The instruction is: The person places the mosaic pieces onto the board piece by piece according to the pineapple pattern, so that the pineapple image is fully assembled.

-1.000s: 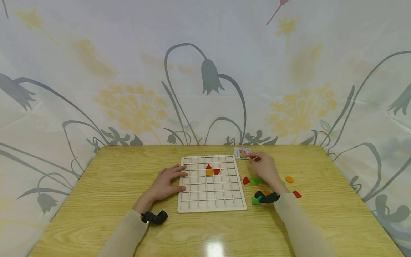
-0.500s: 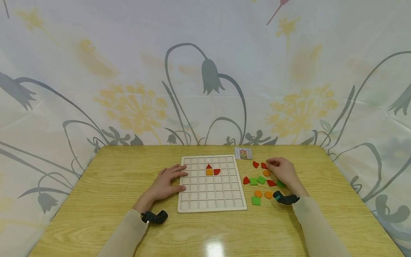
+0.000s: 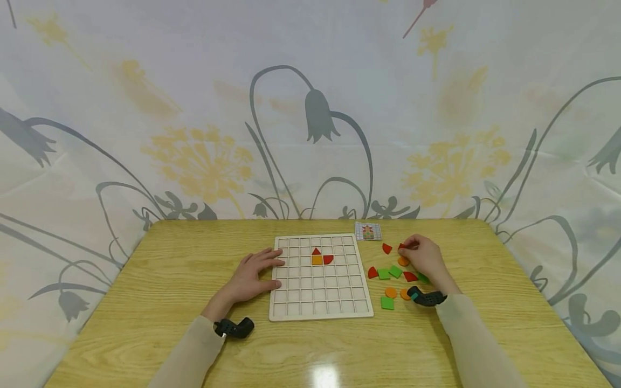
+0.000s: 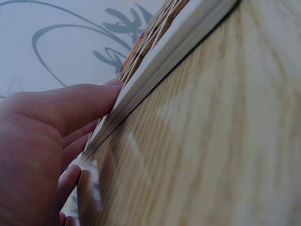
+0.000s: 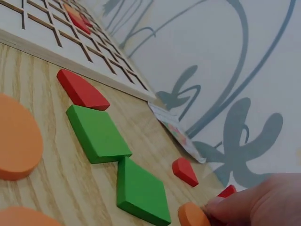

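My left hand lies along the left side of a white grid board, its fingers relaxed over the rim. In the left wrist view the thumb touches the board's edge. On the board are a red triangle, an orange square and a red quarter-circle. To the right of the board, my right hand pinches another red quarter-circle piece between thumb and fingers, mostly covered by them. An orange disc lies just under the fingertips.
A small picture card with a flower pattern on a grid lies beyond the board's right corner. Loose pieces spread right of the board: green squares, orange discs and red quarter-circles. A patterned cloth hangs behind the table.
From near the card, my right hand has moved right and toward me to the loose pieces, and now grips a red quarter-circle, tilted up. My left hand stays on the board.
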